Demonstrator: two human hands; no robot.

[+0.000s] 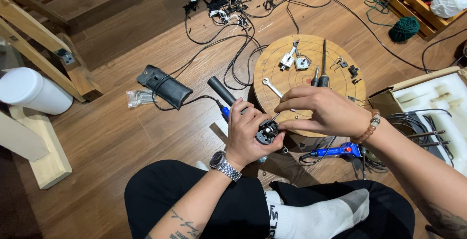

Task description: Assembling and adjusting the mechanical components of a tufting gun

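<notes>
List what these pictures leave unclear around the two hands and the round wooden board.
- Small black round part, head view: mostly covered by the left hand; its make-up is unclear.
- Thin tool at the right hand: fingers hide it, only a short tip shows.
- Small metal pieces on the round wooden board: too small to identify.
- Foam-lined box: cut off by the right edge.
- White container: cut off by the left edge.

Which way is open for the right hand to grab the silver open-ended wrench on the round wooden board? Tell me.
Probably yes: the silver open-ended wrench lies uncovered beside the right hand, though that hand is busy at the small black round part.
</notes>
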